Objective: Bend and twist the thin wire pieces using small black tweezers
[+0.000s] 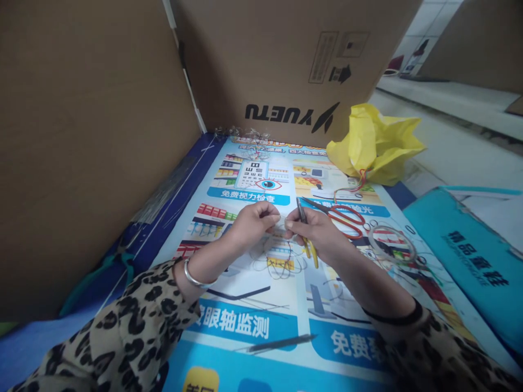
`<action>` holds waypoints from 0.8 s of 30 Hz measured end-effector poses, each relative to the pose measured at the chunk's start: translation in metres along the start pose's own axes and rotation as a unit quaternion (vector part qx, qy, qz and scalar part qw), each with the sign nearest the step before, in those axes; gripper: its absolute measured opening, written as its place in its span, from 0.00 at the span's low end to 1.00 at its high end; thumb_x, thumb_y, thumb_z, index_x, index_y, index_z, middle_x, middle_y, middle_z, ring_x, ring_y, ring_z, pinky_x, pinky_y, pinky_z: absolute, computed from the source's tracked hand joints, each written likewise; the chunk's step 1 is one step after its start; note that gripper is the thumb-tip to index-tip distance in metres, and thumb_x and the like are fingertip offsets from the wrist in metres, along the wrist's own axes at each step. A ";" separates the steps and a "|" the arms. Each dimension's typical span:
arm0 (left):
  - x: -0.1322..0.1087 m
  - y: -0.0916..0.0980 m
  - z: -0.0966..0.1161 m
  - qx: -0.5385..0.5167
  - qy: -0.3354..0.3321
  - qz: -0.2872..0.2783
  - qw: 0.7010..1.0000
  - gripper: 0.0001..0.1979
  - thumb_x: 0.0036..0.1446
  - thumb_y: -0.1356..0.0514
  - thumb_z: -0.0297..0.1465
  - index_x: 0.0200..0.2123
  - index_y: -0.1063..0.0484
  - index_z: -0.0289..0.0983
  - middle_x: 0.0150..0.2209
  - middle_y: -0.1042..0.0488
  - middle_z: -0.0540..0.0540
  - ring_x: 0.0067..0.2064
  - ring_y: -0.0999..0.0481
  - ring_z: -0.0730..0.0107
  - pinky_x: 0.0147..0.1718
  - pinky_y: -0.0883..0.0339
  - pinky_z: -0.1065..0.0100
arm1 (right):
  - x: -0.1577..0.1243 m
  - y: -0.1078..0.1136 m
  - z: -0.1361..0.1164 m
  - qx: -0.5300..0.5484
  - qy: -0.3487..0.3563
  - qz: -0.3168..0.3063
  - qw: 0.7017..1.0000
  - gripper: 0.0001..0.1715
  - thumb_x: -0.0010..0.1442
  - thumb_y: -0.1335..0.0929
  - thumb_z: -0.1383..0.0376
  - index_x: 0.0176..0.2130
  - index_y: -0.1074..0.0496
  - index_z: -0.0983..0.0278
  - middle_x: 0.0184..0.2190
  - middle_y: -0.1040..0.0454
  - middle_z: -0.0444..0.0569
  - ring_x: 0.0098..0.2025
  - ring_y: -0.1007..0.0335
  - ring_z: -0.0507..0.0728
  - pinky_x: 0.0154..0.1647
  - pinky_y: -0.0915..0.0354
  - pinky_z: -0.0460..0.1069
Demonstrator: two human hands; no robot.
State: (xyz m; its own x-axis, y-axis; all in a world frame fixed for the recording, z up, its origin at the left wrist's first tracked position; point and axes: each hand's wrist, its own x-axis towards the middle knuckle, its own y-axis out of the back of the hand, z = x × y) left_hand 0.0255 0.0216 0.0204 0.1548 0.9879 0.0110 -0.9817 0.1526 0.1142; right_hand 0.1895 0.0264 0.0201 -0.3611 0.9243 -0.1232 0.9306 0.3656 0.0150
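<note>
Wire-loop piece (281,267) sits just below and between the 2 hands, widest left-right, about equally near both. Left hand (258,222) pinches, seemingly on its wire; right hand (307,226) holds pliers (313,255), fingertips pinched.

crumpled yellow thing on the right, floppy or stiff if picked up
The yellow thing is probably floppy, given its creases, and likely light, as its sheet looks thin; the loose cords may trail.

There are two hands (255,224) (314,230), two pliers (311,253) (118,255), one pair of scissors (330,210), and one yellow bundle (373,147).
</note>
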 end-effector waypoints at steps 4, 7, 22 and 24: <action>-0.001 -0.003 -0.002 -0.038 -0.015 0.012 0.999 0.02 0.49 0.43 0.28 0.26 0.34 0.35 0.23 0.36 0.54 0.24 0.35 0.79 0.26 0.39 0.73 | 0.000 -0.002 0.000 0.024 0.008 0.006 1.000 0.11 0.47 0.31 0.62 0.29 0.36 0.63 0.21 0.30 0.43 0.22 0.37 0.49 0.20 0.46 0.44; -0.001 -0.004 -0.005 -0.052 -0.033 0.017 0.998 0.03 0.49 0.43 0.29 0.27 0.34 0.35 0.23 0.36 0.54 0.25 0.35 0.79 0.26 0.40 0.73 | -0.001 -0.003 -0.002 0.036 0.006 0.010 0.999 0.11 0.47 0.31 0.61 0.29 0.36 0.63 0.21 0.29 0.43 0.21 0.38 0.48 0.21 0.46 0.44; -0.006 -0.010 -0.002 -0.082 -0.024 0.044 0.995 0.03 0.49 0.43 0.28 0.26 0.35 0.35 0.24 0.36 0.53 0.26 0.35 0.77 0.28 0.39 0.72 | -0.001 -0.004 -0.004 0.045 0.013 0.031 0.998 0.12 0.46 0.31 0.61 0.30 0.36 0.63 0.20 0.30 0.42 0.20 0.39 0.47 0.20 0.47 0.44; -0.006 -0.011 -0.004 -0.082 -0.029 0.047 0.995 0.03 0.49 0.43 0.28 0.26 0.35 0.35 0.24 0.36 0.53 0.26 0.34 0.77 0.28 0.38 0.72 | -0.001 -0.004 -0.003 0.050 0.014 0.032 0.998 0.12 0.46 0.31 0.61 0.30 0.36 0.63 0.20 0.29 0.42 0.19 0.40 0.47 0.20 0.47 0.44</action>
State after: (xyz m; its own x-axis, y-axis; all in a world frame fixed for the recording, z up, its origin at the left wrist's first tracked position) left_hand 0.0346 0.0141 0.0151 0.0632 0.9955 0.0708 -0.9963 0.0671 -0.0534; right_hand 0.1859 0.0248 0.0235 -0.3017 0.9484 -0.0974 0.9524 0.2950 -0.0772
